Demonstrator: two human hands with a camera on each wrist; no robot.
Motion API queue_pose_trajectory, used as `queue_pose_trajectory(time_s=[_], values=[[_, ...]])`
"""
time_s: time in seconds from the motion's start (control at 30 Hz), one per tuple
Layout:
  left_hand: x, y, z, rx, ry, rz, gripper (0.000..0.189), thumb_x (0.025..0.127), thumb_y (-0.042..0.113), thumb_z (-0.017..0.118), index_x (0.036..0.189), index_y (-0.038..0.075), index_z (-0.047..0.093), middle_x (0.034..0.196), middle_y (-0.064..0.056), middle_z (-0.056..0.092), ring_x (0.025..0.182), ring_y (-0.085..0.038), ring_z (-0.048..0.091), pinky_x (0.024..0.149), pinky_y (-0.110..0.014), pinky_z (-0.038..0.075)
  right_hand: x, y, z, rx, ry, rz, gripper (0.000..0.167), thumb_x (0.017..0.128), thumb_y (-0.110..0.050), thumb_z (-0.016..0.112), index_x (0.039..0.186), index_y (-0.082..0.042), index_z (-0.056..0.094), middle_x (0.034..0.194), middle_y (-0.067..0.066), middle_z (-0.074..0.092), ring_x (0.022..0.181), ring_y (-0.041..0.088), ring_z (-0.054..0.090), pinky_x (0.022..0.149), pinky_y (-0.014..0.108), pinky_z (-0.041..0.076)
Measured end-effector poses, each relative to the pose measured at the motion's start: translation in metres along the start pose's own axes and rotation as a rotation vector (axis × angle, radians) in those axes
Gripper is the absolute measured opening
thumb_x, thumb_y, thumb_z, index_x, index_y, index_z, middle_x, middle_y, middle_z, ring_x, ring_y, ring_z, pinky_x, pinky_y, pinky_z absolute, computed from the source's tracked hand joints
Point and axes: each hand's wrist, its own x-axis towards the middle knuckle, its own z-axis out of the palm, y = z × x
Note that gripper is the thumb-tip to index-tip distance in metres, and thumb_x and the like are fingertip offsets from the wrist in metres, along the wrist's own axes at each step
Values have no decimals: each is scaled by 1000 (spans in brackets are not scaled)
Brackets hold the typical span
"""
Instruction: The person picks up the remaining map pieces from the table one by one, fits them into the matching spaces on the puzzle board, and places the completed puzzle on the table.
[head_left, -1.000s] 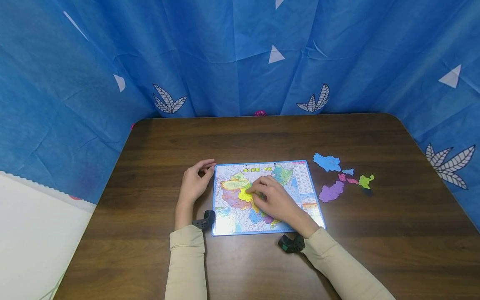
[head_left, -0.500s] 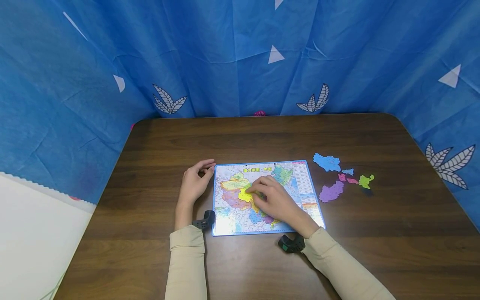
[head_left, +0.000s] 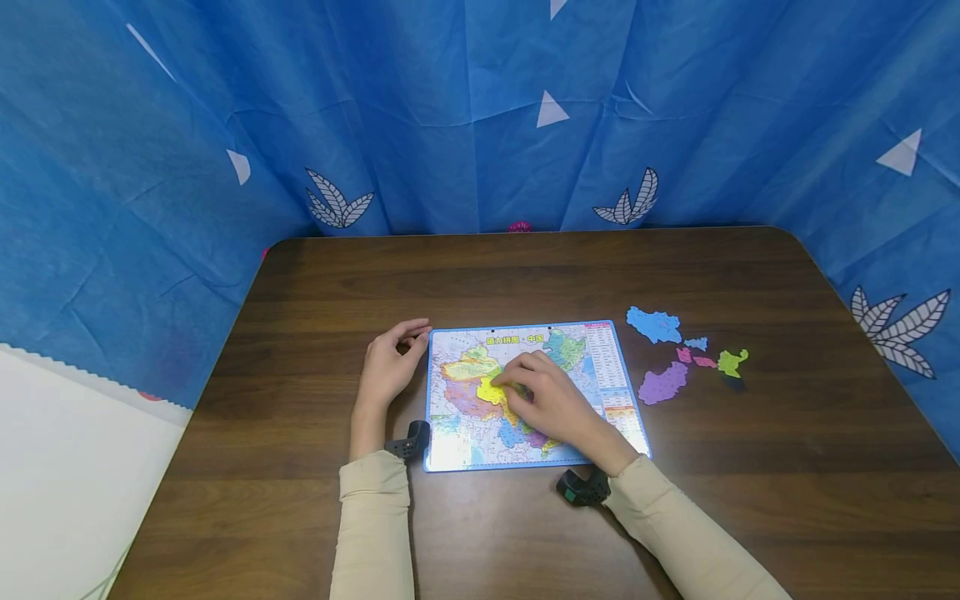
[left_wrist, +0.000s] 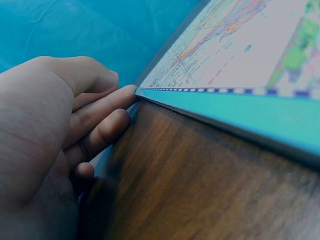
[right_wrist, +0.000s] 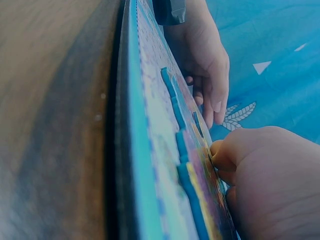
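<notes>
A magnetic puzzle board [head_left: 450, 452] printed with a map of China lies flat on the table, most of its coloured map pieces set on it. My right hand [head_left: 551, 396] reaches over the board, its curled fingers and thumb pinching the edge of a bright yellow puzzle piece [head_left: 489, 390]. The hand hides the middle of the map. At the board's upper left corner is my left hand [head_left: 387, 367], fingers loosely bent. In the left wrist view, a fingertip of that hand [left_wrist: 75, 110] touches the blue corner of the board.
Right of the board lie loose pieces: a blue one [head_left: 655, 325], a small blue one [head_left: 696, 343], two pink ones [head_left: 683, 355], a purple one [head_left: 663, 383] and a green one [head_left: 730, 362]. A blue curtain [head_left: 450, 125] hangs behind the wooden table [head_left: 262, 500].
</notes>
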Motion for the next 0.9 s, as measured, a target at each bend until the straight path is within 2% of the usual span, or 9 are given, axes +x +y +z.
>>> queue_pose_trajectory(time_s=[0.9], values=[[0,0,0,-3,-4,1,30,103,22,62,130,12,70,122,-3,75,99,-21,58,85,-35,44,0,2,1,16,-6,12,17,90,-14,74,105,-19,80,109,-8,71,103,12,56,88,33,54]])
